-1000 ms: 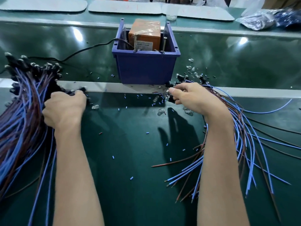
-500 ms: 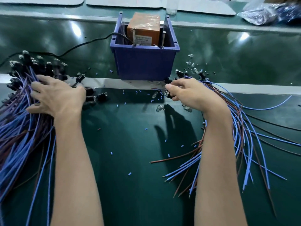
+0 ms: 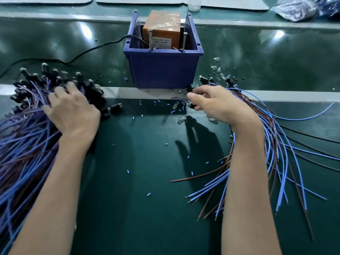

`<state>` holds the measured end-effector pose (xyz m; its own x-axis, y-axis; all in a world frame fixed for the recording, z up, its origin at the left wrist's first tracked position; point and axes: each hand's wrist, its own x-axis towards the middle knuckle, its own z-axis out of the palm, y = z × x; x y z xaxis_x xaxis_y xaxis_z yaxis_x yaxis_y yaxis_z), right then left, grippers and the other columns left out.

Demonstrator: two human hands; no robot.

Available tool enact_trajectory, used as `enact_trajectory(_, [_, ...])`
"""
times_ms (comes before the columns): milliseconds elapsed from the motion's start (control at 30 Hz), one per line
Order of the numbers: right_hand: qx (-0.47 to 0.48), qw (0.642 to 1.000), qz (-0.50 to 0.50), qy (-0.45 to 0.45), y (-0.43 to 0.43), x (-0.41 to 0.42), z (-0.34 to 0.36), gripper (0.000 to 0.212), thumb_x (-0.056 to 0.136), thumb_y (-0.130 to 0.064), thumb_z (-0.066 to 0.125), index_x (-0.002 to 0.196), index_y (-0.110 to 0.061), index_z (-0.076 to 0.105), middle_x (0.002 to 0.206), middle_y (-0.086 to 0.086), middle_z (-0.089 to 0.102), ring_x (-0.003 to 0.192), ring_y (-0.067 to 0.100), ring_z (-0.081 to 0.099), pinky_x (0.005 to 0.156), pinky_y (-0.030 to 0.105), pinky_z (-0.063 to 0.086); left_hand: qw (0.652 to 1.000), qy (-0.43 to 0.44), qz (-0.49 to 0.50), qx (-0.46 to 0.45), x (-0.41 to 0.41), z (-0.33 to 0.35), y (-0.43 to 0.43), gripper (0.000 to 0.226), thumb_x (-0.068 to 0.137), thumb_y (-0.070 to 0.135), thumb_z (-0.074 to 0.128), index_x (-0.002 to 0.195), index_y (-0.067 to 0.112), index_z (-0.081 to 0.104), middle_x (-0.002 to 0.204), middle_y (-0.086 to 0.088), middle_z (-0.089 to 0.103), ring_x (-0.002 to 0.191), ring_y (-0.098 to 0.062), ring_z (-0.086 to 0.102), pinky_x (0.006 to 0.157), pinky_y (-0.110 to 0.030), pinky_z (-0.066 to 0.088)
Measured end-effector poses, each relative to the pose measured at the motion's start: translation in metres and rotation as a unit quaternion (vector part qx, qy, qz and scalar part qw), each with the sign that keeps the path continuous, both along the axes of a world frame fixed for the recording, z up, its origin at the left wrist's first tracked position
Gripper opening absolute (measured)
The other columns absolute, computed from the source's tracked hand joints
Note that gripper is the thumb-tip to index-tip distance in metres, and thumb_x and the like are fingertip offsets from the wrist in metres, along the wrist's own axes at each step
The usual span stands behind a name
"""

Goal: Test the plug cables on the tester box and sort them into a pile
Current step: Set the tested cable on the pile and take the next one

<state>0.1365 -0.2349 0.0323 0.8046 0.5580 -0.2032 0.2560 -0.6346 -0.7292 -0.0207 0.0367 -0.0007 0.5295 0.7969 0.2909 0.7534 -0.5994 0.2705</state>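
The tester box (image 3: pixel 161 30), orange-brown with two upright metal pins, stands inside a blue bin (image 3: pixel 163 69) at the middle back. A big pile of plug cables (image 3: pixel 27 137) with black plugs and blue and brown wires lies at the left. My left hand (image 3: pixel 73 111) rests flat on top of that pile, fingers spread over the black plugs. A smaller bundle of plug cables (image 3: pixel 276 144) fans out on the right. My right hand (image 3: pixel 219 105) grips the plug ends of this bundle just in front of the bin's right corner.
A black power cord (image 3: pixel 88 50) runs left from the bin. Small glass bulbs (image 3: pixel 217 69) and bits of blue insulation (image 3: pixel 149 194) lie scattered on the green mat. A metal rail (image 3: pixel 285 95) crosses the table. Plastic bags (image 3: pixel 305 8) sit at the back right.
My left hand opened from a fist and moved up and left, spreading flat over the pile's plugs. My right hand stayed put with its bundle.
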Motion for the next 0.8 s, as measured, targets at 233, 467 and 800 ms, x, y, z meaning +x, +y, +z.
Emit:
enact_trajectory(233, [-0.009, 0.996, 0.084, -0.012, 0.029, -0.024, 0.007, 0.048, 0.094, -0.048, 0.051, 0.135, -0.023, 0.053, 0.117, -0.001, 0.067, 0.109, 0.015, 0.059, 0.094, 0.029, 0.044, 0.982, -0.042, -0.168, 0.072, 0.008, -0.012, -0.062, 0.052, 0.072, -0.007, 0.056, 0.124, -0.003, 0.054, 0.107, -0.031, 0.056, 0.102, -0.047, 0.047, 0.085, -0.055, 0.039])
enact_trajectory(467, [0.139, 0.986, 0.045, 0.084, 0.039, -0.046, -0.007, 0.022, 0.096, -0.039, 0.053, 0.108, -0.025, 0.063, 0.106, -0.007, 0.068, 0.099, 0.009, 0.065, 0.097, 0.033, 0.049, 0.922, -0.157, -0.352, 0.028, 0.012, -0.012, -0.120, 0.078, 0.055, -0.026, 0.046, 0.130, -0.007, 0.051, 0.113, -0.026, 0.054, 0.102, -0.036, 0.049, 0.091, -0.036, 0.038])
enact_trajectory(800, [0.356, 0.913, -0.080, 0.183, 0.026, -0.032, 0.002, 0.010, 0.093, -0.021, 0.062, 0.097, -0.018, 0.070, 0.076, -0.009, 0.069, 0.071, 0.001, 0.063, 0.071, 0.016, 0.047, 0.873, -0.193, -0.405, -0.191, 0.047, 0.019, -0.172, 0.082, 0.065, 0.008, 0.055, 0.142, -0.009, 0.029, 0.142, -0.020, 0.041, 0.133, -0.028, 0.041, 0.112, -0.023, 0.029])
